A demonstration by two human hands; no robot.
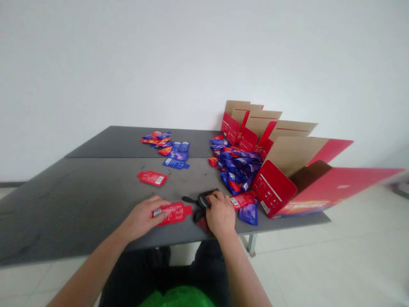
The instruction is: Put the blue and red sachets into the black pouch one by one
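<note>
My left hand [144, 217] grips the left end of a red pouch [174, 212] near the table's front edge, thumb and fingers closed about it. The pouch's narrow neck points right. Just to the right, my right hand [221, 213] is closed on a black tool [203, 200] with a rounded body and dark loop-like parts; its exact kind is unclear and my fingers hide part of it. Beyond my right knuckles lie another red pouch [243, 199] and a purple pouch [249, 213]. A single red pouch [152, 178] lies flat ahead of my left hand.
A heap of purple and red pouches [239, 164] lies against several open red cartons [277, 187] along the table's right side. Farther back are blue pouches [176, 160] and a small mixed pile [156, 138]. The grey table [96, 204] ends near my lap.
</note>
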